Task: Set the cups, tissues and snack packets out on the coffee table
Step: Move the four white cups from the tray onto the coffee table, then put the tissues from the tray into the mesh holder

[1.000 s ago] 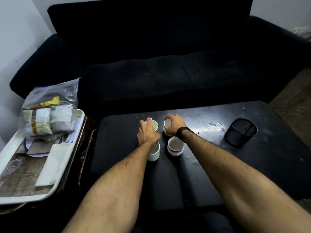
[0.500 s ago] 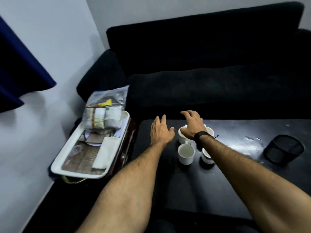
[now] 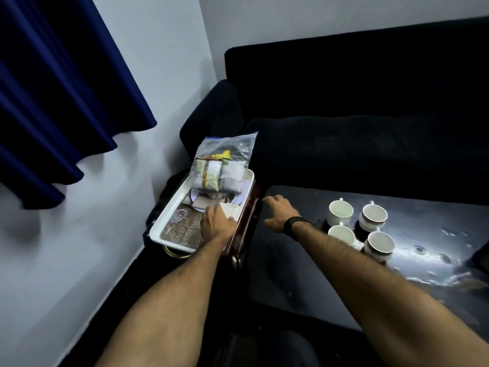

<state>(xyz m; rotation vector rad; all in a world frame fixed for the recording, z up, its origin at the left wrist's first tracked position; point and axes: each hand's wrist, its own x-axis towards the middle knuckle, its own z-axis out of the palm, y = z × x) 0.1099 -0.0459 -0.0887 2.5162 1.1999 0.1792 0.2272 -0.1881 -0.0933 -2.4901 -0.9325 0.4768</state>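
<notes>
Lying at far left — white tray, bagged snack packets at its far end. Resting on the tissues there: left hand, grip unclear. Hovering, fingers spread — right hand. Standing clustered on coffee table: four cups.

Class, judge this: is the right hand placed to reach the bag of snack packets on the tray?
Probably yes. The right hand hovers open beside the tray; nothing blocks the snack bag.

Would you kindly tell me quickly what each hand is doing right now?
Left hand: on the white folded tissues in the white tray; grip cannot be told.
Right hand: open, empty, above the black coffee table.
</notes>
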